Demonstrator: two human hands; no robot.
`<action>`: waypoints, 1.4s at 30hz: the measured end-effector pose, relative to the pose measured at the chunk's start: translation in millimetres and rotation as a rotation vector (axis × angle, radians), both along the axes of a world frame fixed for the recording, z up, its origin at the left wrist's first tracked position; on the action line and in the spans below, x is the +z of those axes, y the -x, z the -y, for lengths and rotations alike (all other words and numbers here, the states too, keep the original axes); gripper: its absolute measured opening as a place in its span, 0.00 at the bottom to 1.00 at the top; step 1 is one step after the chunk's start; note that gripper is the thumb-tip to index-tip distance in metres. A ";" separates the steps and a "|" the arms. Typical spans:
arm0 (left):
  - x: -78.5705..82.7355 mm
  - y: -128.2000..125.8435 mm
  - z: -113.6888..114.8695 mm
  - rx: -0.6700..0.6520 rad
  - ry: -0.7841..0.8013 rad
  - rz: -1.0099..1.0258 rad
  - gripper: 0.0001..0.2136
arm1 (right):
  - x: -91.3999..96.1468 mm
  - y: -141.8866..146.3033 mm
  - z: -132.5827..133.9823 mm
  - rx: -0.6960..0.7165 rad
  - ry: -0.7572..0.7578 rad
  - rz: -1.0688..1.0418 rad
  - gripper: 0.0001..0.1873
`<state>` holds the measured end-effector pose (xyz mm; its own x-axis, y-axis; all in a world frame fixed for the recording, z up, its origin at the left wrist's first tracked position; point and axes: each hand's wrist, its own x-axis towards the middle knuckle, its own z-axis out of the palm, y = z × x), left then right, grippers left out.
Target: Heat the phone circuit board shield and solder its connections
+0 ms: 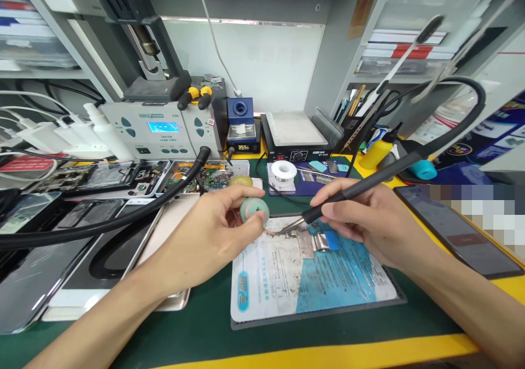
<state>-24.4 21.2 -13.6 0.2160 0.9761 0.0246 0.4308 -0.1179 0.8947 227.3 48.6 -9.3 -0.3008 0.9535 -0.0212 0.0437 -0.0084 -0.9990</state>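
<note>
Between the thumb and fingers of my left hand (221, 224) is a small round greenish spool (254, 211), with a short copper-coloured strip, which looks like desoldering braid (270, 232), sticking out towards the mat. My right hand (365, 218) grips a black soldering iron (328, 202) like a pen. Its metal tip points down and left, by the end of the strip; whether they touch I cannot tell. Under the tip lies a small metal-coloured electronic part (307, 246) with a blue tab (331, 240). It rests on a white and blue printed mat (266, 298).
Opened phones and panels (98, 259) crowd the left, crossed by a black hose (164, 208). Behind stand a hot-air station (164, 128), a blue soldering station (241, 123) and a heating plate (295, 131). A white solder reel (284, 170) and a phone (455, 224) lie nearby.
</note>
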 end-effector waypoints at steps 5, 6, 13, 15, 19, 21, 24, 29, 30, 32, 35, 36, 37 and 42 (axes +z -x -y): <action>-0.7 -1.6 0.0 0.009 0.000 0.016 0.19 | -1.0 0.5 -0.6 0.003 0.002 -0.002 0.02; -0.4 -1.8 -0.1 0.007 0.002 0.022 0.18 | -1.0 0.4 -0.6 0.003 0.002 -0.004 0.02; 0.0 -1.8 -0.3 0.013 0.023 0.046 0.17 | 1.6 0.6 1.0 -0.003 0.001 0.004 0.02; -0.4 -2.1 -0.1 0.021 0.025 0.045 0.18 | 2.1 1.1 1.1 -0.006 -0.002 0.004 0.02; -0.8 -2.1 0.2 0.044 0.013 0.032 0.18 | 2.6 2.1 0.7 -0.015 0.001 0.004 0.02; -0.7 -2.3 -0.1 0.063 0.016 0.028 0.20 | 2.8 2.3 0.4 -0.018 0.005 0.002 0.02; -0.2 -3.8 -1.2 0.084 0.033 0.039 0.21 | 2.8 1.7 0.1 -0.015 0.016 -0.002 0.02; 0.8 -5.9 -1.2 0.091 0.034 0.036 0.22 | 1.2 -0.6 0.3 -0.009 0.013 0.002 0.02; 0.7 -5.6 -0.9 0.091 0.035 0.036 0.22 | 0.7 -0.9 0.3 -0.009 0.014 0.003 0.02; 0.2 -4.4 -0.5 0.090 0.041 0.044 0.22 | -0.1 -1.2 0.2 -0.011 0.020 0.000 0.02; -1.1 -2.4 -0.9 0.091 0.052 0.061 0.23 | -0.5 -0.5 -0.4 -0.017 0.030 -0.006 0.01; -1.4 -2.0 -1.1 0.092 0.056 0.064 0.22 | -0.4 -0.1 -0.6 -0.016 0.029 -0.008 0.01; -1.7 -1.8 -1.4 0.091 0.058 0.066 0.22 | -0.2 0.3 -0.8 -0.015 0.027 -0.008 0.01; -1.6 -2.1 -1.0 0.096 0.061 0.073 0.21 | 1.4 0.8 -0.6 -0.013 0.015 0.004 0.01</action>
<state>-22.3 22.2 -15.3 0.1209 0.9924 -0.0233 0.3712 -0.0235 0.9282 226.6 49.2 -7.9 -0.2882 0.9569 -0.0363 0.0471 -0.0237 -0.9986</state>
